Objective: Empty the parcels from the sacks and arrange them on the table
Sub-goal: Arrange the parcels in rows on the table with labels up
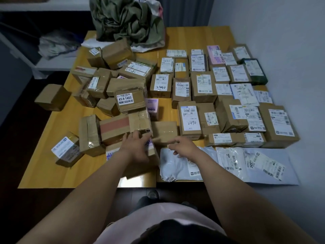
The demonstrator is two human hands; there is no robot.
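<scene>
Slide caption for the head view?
Left hand and right hand reach into jumbled brown cardboard parcels beside neatly arranged labelled rows on a yellow wooden table.

— Which colours are being carried by the worktop (44, 155)?

— A honey-yellow wood grain is being shown by it. Plain brown is being worn by most of the cardboard parcels (204, 96), and their white labels (204, 81) are being striped by black barcodes.

— Are exceptions being seen?

— Yes. A dull red band is being displayed across one box (114, 125). Lilac with purple lettering is being shown by a small carton (153, 110), pale pink by a far packet (213, 56), and dark green by another at the back. Brown is being shown by the near parcel (140, 169), pale grey by the flat mailers (175, 166), olive green by the crumpled sack (126, 20), and light pink by the person's shirt (158, 217).
</scene>
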